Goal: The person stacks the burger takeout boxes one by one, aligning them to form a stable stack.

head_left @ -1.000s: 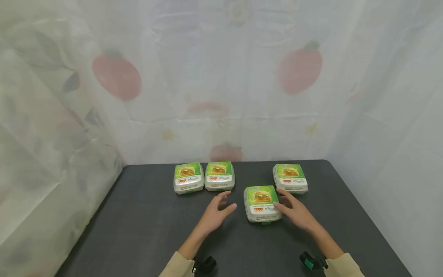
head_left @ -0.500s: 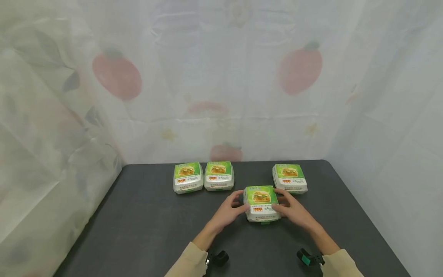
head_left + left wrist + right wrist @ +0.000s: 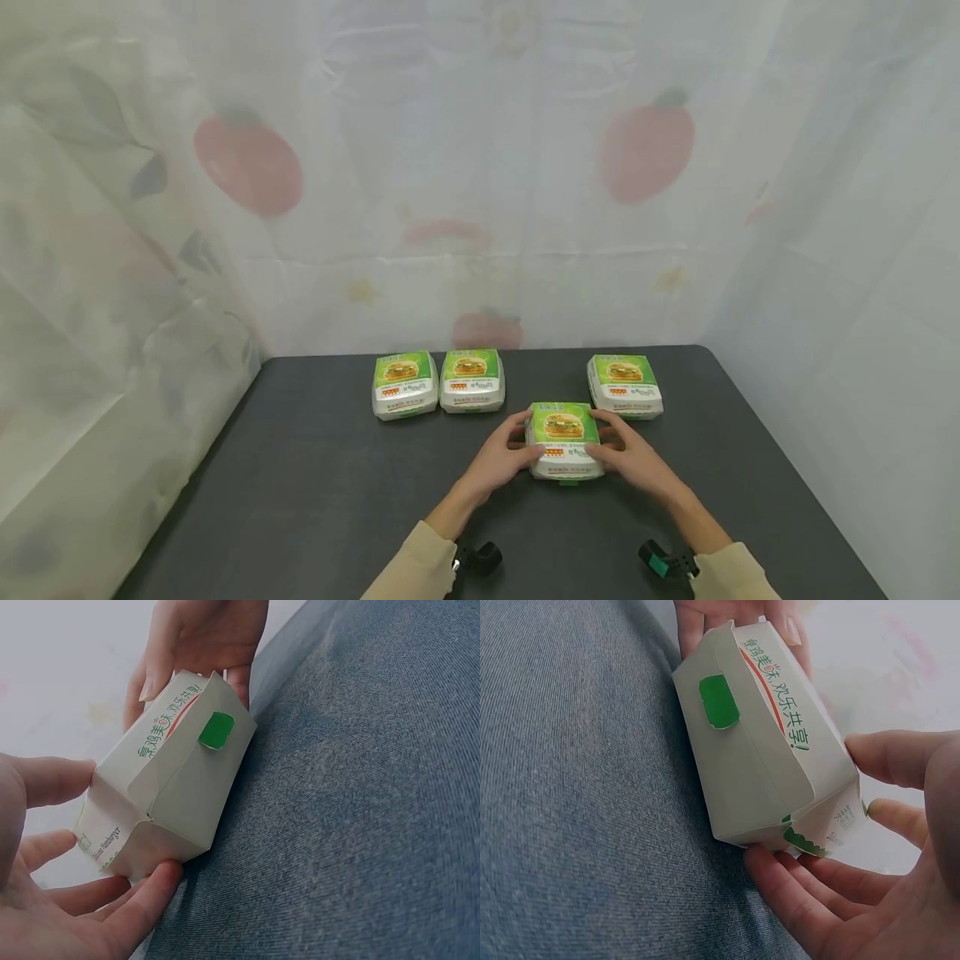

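A white paper burger box with a green top and a burger picture sits on the dark tabletop, in front of the other boxes. My left hand grips its left side, thumb near the front top edge. On the opposite side my right hand holds it the same way. From the left wrist, the box shows a green tab on its front flap, and fingers reach under its lower edge. The right wrist view likewise has fingers of my right hand beneath the box edge. The box's back side is hidden.
Two matching burger boxes stand side by side at the back, the left one close to its neighbour. Another box is behind my right hand. A patterned white curtain hangs behind the dark table and along both sides.
My left hand has moved right and closed onto the front box's left side. My right hand has settled onto its right side. The box has hardly shifted.
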Motion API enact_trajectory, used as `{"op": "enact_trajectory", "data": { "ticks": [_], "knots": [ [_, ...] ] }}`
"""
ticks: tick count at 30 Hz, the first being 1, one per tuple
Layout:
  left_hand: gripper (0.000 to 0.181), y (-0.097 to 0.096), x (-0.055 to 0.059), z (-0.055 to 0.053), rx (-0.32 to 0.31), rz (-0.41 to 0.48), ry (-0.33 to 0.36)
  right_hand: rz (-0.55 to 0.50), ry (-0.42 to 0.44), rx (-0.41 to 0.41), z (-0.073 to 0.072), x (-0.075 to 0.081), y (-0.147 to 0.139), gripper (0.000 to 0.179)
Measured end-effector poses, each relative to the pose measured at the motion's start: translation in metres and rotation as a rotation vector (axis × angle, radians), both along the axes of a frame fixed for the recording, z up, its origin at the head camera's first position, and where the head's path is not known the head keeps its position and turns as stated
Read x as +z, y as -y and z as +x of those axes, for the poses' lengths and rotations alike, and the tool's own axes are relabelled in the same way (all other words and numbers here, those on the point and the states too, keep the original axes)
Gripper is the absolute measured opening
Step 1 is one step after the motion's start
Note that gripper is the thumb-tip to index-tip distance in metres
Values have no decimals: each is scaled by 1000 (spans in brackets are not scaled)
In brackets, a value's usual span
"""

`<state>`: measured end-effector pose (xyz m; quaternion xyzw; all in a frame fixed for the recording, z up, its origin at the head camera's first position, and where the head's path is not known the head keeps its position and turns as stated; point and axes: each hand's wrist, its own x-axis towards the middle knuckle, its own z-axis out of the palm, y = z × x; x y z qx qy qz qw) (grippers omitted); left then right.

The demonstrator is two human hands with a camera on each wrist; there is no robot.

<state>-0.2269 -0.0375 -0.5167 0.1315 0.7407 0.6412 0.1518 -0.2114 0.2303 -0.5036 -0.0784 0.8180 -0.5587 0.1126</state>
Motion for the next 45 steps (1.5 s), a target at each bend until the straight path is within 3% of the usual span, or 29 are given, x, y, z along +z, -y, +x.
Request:
{"op": "enact_trajectory", "data": {
  "ticks": [7,16,28,34,38,45],
  "knots": [
    [66,4,4,1,-23,-3,-12,-11,1,-11,5,5,4,71],
    [66,17,15,5,4,-46,-40,9,-39,-14,12,18,16,70],
    [66,47,31,23,-12,-42,-72,18,-49,16,21,35,40,69],
    [65,60,37,32,-3,-56,-70,31,-43,21,26,35,54,70],
    [65,69,38,38,2,-55,-56,35,-44,30,29,34,62,69],
    [66,79,31,44,0,-82,-41,24,-33,65,34,27,69,69]
  ]
}}
